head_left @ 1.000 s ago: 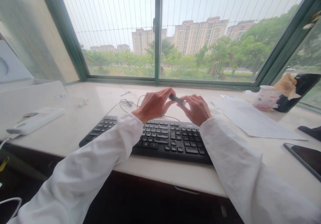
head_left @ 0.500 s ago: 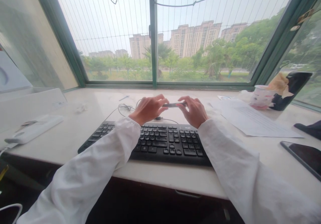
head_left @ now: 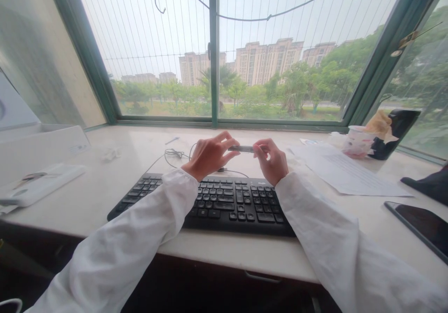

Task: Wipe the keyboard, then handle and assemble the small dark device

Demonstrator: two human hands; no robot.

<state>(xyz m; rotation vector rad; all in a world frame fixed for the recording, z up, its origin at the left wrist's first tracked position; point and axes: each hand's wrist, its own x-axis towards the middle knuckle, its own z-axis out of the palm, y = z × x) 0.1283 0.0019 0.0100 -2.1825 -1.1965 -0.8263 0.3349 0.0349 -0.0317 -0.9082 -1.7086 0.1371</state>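
Above the far edge of a black keyboard [head_left: 213, 203], both of my hands hold a small dark bar-shaped object [head_left: 241, 149] level between them. My left hand [head_left: 209, 155] pinches its left end with thumb and fingertips. My right hand [head_left: 272, 160] pinches the right end, fingers curled. What the object is I cannot make out. Both arms wear white sleeves. A thin cable [head_left: 174, 154] lies coiled on the desk just beyond my left hand.
The pale desk [head_left: 105, 187] runs under a wide green-framed window [head_left: 213, 51]. A white flat device [head_left: 38, 184] and a white box [head_left: 42, 142] lie at the left. Paper sheets [head_left: 345, 175], a cup [head_left: 355, 141], a dark stand [head_left: 395, 133] and a phone [head_left: 418, 224] lie at the right.
The object has turned from tilted to level between my hands. My right hand's fingers have curled in more. The view has tipped slightly upward.
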